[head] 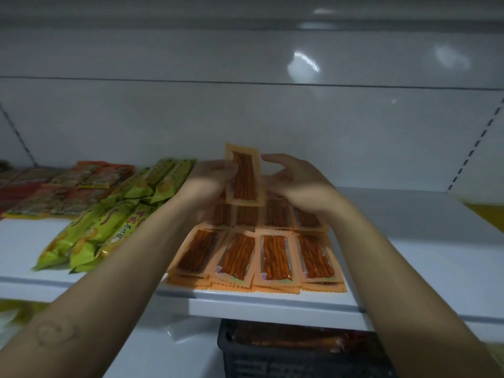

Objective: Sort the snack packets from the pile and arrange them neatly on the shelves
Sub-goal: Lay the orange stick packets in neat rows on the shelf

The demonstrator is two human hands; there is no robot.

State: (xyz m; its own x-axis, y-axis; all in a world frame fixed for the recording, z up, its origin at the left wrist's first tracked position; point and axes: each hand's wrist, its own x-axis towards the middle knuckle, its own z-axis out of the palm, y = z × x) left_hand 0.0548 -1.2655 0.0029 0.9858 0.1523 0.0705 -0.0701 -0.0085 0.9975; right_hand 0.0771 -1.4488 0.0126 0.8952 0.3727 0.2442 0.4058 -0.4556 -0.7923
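One orange packet is pinched in my left hand; right hand slack. Next, I'd square it onto the rear row.

White shelf with snack packets

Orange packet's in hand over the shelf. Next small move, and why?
Probably lay the held orange packet flat onto the back row of matching packets, edges squared. The left hand pinches it upright above that row, and the right hand is open beside it. Both orange rows lie flat in line on the shelf. The green packets sit apart to the left.
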